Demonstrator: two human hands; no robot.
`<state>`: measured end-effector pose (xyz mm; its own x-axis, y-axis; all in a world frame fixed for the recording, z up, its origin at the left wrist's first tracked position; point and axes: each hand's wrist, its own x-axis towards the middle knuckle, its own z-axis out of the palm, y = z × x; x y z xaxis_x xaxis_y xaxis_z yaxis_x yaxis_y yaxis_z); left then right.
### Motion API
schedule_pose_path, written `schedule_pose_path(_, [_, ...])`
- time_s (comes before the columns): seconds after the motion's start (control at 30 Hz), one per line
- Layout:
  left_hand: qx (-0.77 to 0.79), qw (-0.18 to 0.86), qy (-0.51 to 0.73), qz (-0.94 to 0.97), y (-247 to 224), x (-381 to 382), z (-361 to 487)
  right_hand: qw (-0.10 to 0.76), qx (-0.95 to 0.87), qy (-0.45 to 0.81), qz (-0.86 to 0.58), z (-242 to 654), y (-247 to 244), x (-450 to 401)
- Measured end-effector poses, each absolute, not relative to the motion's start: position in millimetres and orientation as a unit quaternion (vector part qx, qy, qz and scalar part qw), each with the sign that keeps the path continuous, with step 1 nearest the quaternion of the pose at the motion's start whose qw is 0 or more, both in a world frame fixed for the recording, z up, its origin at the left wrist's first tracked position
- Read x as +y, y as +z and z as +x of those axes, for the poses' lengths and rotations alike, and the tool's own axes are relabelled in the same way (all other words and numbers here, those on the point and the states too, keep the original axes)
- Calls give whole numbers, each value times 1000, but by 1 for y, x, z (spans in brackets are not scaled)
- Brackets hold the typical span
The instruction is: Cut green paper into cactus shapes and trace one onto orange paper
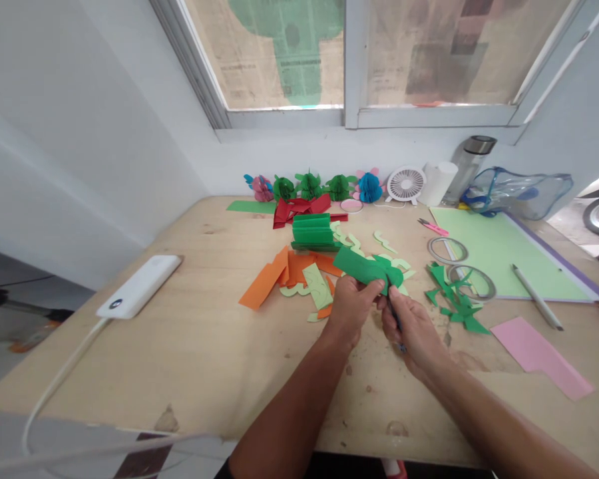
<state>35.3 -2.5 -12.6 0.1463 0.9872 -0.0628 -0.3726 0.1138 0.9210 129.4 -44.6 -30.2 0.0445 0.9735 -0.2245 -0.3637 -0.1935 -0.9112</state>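
Head view: your left hand (350, 306) pinches the green sheet (357, 267), thumb on top and fingers curled in beneath, while your right hand (414, 326) is clenched around a dark tool (395, 315) whose working end meets the sheet's near side; whether it is scissors or a blade, I cannot tell. The sheet is raised between your hands, just in front of the folded green stack (312, 231), probably so you can see its curved edge and steady it against the tool. Orange strips (263, 286) lie to your left and jagged green scraps (465, 309) to your right, which seems to leave your hands working room in the middle. The finished-looking paper figures (309, 185) stand along the wall, likely out of harm's way. Your forearms come in from the near side and converge, wrists over the table (219, 359), fingertips nearly meeting at the sheet.
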Motion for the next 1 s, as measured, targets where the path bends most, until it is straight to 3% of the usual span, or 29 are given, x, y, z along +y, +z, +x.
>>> schedule_pose_path(1.0, [398,651,517,388,1,-6,32,519,-327,618,-491,133,-26,-44])
